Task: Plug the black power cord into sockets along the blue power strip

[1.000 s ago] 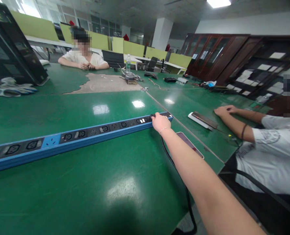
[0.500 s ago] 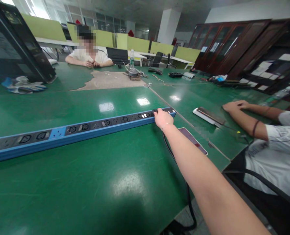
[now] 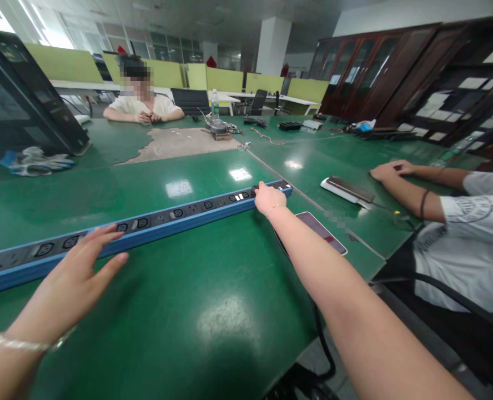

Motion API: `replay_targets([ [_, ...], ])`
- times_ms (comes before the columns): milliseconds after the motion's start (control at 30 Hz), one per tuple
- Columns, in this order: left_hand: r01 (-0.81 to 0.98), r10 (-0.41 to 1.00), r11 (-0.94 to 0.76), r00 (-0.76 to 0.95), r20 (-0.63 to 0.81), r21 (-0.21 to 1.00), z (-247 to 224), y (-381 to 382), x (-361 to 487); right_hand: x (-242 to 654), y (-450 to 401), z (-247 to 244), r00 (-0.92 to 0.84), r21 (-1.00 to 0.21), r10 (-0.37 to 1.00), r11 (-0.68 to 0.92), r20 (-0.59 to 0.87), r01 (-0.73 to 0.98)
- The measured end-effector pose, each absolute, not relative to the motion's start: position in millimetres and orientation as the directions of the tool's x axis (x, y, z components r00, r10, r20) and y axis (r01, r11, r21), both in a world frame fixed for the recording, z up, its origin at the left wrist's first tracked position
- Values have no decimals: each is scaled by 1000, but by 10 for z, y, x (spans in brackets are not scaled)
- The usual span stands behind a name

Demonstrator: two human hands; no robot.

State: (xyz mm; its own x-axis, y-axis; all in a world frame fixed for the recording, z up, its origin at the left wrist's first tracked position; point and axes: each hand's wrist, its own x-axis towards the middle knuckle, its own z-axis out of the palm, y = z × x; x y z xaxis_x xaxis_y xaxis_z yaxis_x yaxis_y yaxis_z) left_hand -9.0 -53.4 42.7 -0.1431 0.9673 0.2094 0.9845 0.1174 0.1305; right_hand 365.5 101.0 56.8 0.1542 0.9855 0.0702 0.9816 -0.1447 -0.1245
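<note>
A long blue power strip (image 3: 193,223) with a row of black sockets lies slantwise across the green table. Near its far right end my right hand (image 3: 270,199) is closed around a black plug (image 3: 254,191) at the sockets; my fingers cover most of it, so how deep it sits is hidden. A black cable (image 3: 319,330) hangs from beneath that hand and drops over the table edge. My left hand (image 3: 78,278) hovers at the strip's nearer part, fingers stretched and thumb apart, holding nothing. Whether its fingertips touch the strip I cannot tell.
A phone (image 3: 323,232) lies beside my right forearm. Further right, a dark device on a white base (image 3: 346,191) sits before a seated person's hands (image 3: 390,170). Gloves (image 3: 38,162) and a black computer case (image 3: 30,100) stand left. Another person sits across the table.
My left hand has come into view from the lower left, reaching over the strip. My right hand stays at the plug. The camera view has shifted slightly.
</note>
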Motion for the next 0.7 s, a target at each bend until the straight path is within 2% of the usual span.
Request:
replay_targets([
  [133, 986, 965, 108, -134, 225, 125, 305, -162, -7, 3686, 1051, 603, 122, -96, 992, -119, 28, 988],
  [233, 993, 967, 96, -109, 232, 65, 189, 17, 83, 3683, 1028, 550, 151, -113, 986, -143, 66, 983],
  [533, 993, 949, 118, -122, 290, 30, 127, 18, 101, 3651, 1055, 573, 152, -79, 988, -149, 36, 986],
  [700, 993, 948, 112, -118, 296, 37, 109, 39, 88, 3608, 976, 485, 219, -98, 972, -210, 84, 973],
])
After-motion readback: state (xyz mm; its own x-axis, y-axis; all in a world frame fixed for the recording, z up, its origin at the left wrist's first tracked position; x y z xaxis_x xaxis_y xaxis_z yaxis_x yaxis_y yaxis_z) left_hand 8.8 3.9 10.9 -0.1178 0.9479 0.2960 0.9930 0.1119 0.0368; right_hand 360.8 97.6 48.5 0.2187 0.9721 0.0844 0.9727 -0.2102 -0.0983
